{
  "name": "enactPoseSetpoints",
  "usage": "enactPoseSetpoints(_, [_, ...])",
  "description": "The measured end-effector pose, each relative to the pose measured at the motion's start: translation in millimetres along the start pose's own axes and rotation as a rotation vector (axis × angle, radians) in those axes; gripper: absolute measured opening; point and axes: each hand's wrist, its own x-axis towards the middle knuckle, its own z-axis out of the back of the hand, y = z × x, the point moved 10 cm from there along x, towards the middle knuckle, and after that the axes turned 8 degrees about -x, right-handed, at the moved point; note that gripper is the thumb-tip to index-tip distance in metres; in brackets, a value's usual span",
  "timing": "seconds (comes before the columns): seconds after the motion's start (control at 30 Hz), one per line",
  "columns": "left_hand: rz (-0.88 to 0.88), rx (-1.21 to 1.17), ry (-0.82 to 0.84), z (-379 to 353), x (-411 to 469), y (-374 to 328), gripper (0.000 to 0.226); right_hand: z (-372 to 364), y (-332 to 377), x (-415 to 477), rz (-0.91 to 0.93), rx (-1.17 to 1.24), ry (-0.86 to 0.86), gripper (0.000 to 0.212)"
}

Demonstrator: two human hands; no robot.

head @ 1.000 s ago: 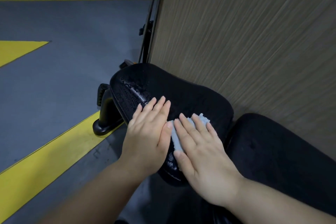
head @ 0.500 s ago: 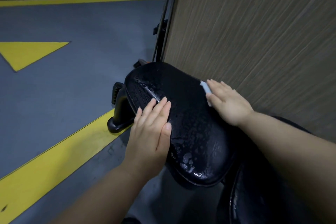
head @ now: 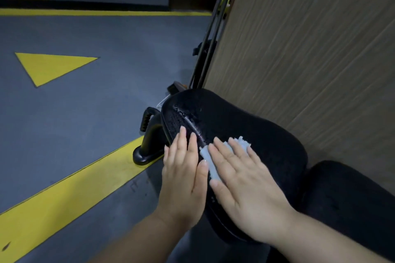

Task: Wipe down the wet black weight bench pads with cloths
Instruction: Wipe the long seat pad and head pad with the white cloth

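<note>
Right hand (head: pixel 241 183) is back from the seat pad's (head: pixel 256 126) far-right edge. It's now flat, fingers straight, pressing the pale cloth (head: pixel 206 156) on the pad's near-left part. Left hand (head: pixel 183 168) unchanged: flat on the pad's left edge, gripping nothing. Pad's long axis runs far-left to near-right, toward the second pad (head: pixel 352 198). Water beads (head: pixel 188 117) just beyond the fingertips. Wood-grain panel (head: pixel 299 49) close on the right; black frame foot (head: pixel 147 151) on the floor (head: pixel 85 124), left.

left hand (head: pixel 183 179) flat, right hand (head: pixel 245 186) apparently flat
</note>
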Motion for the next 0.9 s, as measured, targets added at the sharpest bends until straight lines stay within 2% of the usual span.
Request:
enactPoseSetpoints(0.17, [0.025,-0.063,-0.018,2,-1,9,0.061,4,1,14,0.095,0.054,0.018,0.069])
enactPoseSetpoints(0.37, [0.026,-0.067,0.0,3,-1,10,0.064,0,-28,49,0.07,0.042,0.065,0.074])
enactPoseSetpoints(0.53, [-0.018,0.002,0.014,4,-1,11,0.06,-10,-102,89,-0.176,0.147,0.106,0.054])
enactPoseSetpoints(0.63, [-0.027,0.013,0.026,4,-1,11,0.06,-15,-130,101,-0.338,0.221,0.119,0.053])
enactPoseSetpoints(0.77, [-0.001,0.019,0.051,3,0,10,0.06,-13,-122,98,-0.377,0.151,0.124,0.054])
enactPoseSetpoints(0.9, [0.026,0.022,0.055,2,2,10,0.059,-4,-77,80,-0.258,0.086,0.113,0.057])
